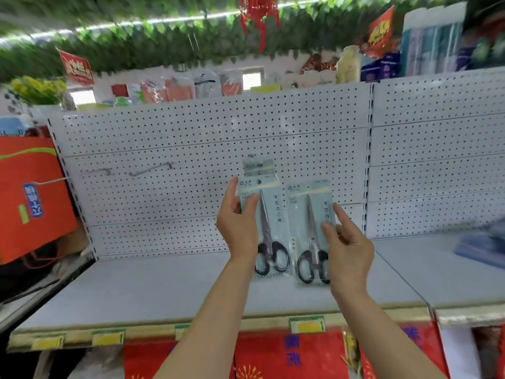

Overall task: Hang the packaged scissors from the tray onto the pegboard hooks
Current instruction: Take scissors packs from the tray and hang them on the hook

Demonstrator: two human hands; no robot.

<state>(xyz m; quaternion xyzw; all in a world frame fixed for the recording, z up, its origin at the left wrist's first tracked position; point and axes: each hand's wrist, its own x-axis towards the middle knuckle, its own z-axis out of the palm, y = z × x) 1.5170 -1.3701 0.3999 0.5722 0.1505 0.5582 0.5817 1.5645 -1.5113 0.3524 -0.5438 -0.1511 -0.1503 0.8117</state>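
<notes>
Hanging step under way, it seems. Left hand [238, 222] pinching one pack [263, 228], right hand [348, 242] pinching another pack [311, 231], both raised before the pegboard [191, 132], above the shelf [164, 283]. Next: threading a pack's top hole onto a hook [151, 170], upper left of the packs.

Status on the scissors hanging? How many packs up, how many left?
Done: one pack seems to hang on the pegboard, though its hook is hidden. In hand: the left hand holds a pack just below it; the right hand holds another. Left: hang both; two hooks to the left are bare. No tray is in view.
</notes>
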